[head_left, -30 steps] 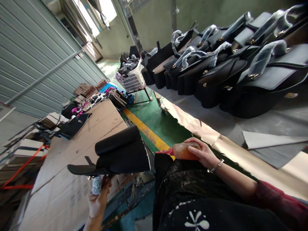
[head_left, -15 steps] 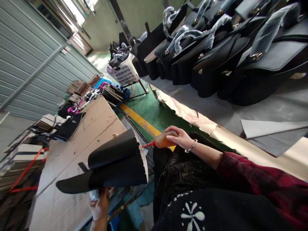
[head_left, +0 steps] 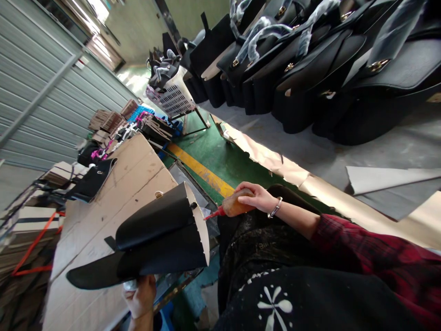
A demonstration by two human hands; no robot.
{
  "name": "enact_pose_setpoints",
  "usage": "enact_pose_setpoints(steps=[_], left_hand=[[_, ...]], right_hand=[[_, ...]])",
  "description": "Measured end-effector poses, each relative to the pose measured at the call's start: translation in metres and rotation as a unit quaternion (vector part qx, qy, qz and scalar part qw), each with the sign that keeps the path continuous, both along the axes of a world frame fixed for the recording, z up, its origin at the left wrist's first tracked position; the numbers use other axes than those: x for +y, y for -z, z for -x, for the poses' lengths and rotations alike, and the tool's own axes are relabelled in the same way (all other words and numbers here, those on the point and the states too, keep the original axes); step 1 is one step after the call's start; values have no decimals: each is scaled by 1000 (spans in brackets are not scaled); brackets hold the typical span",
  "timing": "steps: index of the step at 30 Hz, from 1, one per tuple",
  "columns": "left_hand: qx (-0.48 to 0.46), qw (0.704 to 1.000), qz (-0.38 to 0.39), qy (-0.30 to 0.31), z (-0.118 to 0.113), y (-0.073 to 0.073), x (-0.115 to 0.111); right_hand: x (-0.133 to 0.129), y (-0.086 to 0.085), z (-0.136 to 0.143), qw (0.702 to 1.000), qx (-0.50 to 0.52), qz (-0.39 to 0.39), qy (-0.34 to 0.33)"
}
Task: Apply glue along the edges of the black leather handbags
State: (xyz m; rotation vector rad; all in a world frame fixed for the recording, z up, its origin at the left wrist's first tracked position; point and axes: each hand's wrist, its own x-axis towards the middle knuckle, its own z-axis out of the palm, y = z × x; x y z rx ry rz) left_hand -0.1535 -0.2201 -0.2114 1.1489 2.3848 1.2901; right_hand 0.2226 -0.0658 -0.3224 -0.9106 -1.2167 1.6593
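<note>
In my right hand (head_left: 253, 198) is an amber squeeze bottle (head_left: 237, 202) with a red nozzle. Its tip points left and sits at or close to the pale raw edge of a black handbag (head_left: 158, 230); whether they touch I cannot tell. The handbag lies on its side above the table's near edge, its long flap stretching left. From below, my left hand (head_left: 140, 294) is closed on it beside a bit of clear plastic wrap (head_left: 130, 285). Most of the left fingers are hidden under the bag.
A cardboard-covered table (head_left: 89, 243) lies to the left, with another black bag piece (head_left: 91, 180) on it. Black handbags (head_left: 310, 87) with plastic-wrapped handles line a grey table (head_left: 389, 151) at the right. Beyond stands a white basket (head_left: 174, 97) on a metal stand.
The handbag has shifted slightly left and turned, so more of its pale inner edge shows. The nozzle tip is slightly lower along that edge. The view has moved a little too.
</note>
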Motion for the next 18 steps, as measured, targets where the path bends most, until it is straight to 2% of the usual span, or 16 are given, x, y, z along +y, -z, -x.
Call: enact_pose_setpoints(steps=[5,12,18], left_hand=[[39,999,30,1,7,-2,2],[84,994,66,-20,16,-4,2],[107,990,84,-26,17,-8,1]], right_hand=[[-3,0,-2,1000,-1,8,1],[8,-1,11,999,10,-3,36],[7,3,12,1000,2,11,27]])
